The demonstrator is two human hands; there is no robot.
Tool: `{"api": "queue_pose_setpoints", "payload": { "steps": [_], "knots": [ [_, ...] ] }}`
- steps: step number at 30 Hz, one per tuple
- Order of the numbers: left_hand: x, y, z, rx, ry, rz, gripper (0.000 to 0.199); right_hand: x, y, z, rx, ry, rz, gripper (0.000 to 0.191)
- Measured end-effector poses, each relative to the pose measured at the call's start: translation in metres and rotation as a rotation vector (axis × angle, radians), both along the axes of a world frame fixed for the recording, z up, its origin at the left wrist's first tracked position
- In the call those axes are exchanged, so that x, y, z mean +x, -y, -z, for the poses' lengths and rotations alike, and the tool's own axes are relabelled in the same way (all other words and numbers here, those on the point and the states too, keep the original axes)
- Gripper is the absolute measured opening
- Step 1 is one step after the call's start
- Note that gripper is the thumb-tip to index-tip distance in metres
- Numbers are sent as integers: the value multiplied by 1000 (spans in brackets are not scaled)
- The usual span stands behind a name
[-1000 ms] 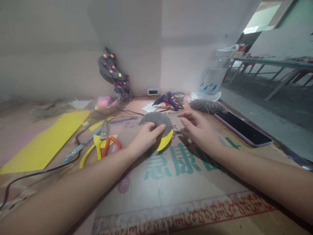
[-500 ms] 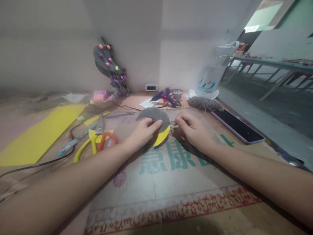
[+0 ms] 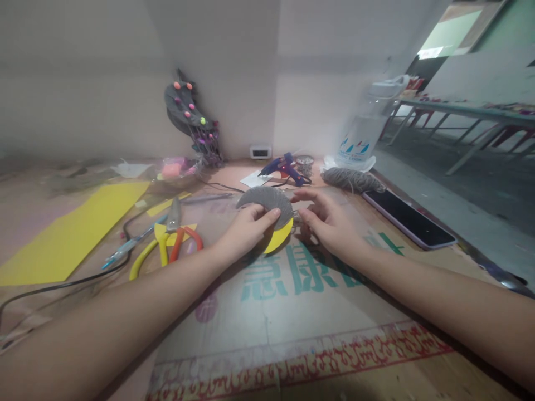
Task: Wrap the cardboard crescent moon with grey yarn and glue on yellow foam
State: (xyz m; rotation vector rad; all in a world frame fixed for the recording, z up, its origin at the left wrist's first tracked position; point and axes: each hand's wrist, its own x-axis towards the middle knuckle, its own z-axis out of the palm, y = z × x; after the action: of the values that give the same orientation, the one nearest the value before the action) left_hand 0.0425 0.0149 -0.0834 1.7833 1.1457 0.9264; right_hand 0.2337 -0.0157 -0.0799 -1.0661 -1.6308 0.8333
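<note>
Left fingers [image 3: 272, 215] on the grey crescent [image 3: 271, 197]

The crescent [image 3: 264, 196] has matt, fibrous yarn [image 3: 276, 199] over smooth paper [image 3: 279, 239]. The scissors [image 3: 173, 221] have metal blades [image 3: 173, 213], the phone [image 3: 408, 218] a glossy screen [image 3: 405, 216], and the bottle [image 3: 363, 131] is clear plastic.

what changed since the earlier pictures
The right hand moved leftward, closer to the grey crescent; its fingers, bunched half a second ago, are more spread. Whether it holds loose yarn is unclear. The left hand still holds the crescent; glue gun and phone stayed put.
</note>
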Motion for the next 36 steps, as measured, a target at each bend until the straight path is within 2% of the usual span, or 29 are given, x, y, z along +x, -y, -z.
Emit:
{"api": "queue_pose_setpoints", "payload": {
  "steps": [4, 8, 12, 16, 22, 26, 29, 36],
  "knots": [
    [0, -1, 0, 4, -9, -6, 42, -1, -1, 4, -83, -77, -97, 38],
    [1, 1, -1, -28, 15, 0, 40, -2, -4, 7, -143, -72, -133, 38],
    [1, 1, -1, -33, 32, -16, 42, -2, -5, 7, -157, 21, -48, 29],
    [1, 2, -2, -8, 23, -18, 42, 0, -4, 5, -105, 155, 31, 23],
    [2, 2, -1, -24, 9, -45, 44, 0, -5, 4, -88, 194, 30, 23],
    [3, 0, 2, -33, 45, -44, 45, 1, -9, 6, 68, 235, 5, 24],
    [4, -1, 5, -55, 82, -30, 47, 4, -11, 7, 185, 198, 39, 26],
    [4, 2, 2, -53, 69, -75, 45, 2, -4, 3, 72, 84, 150, 17]
  ]
}}
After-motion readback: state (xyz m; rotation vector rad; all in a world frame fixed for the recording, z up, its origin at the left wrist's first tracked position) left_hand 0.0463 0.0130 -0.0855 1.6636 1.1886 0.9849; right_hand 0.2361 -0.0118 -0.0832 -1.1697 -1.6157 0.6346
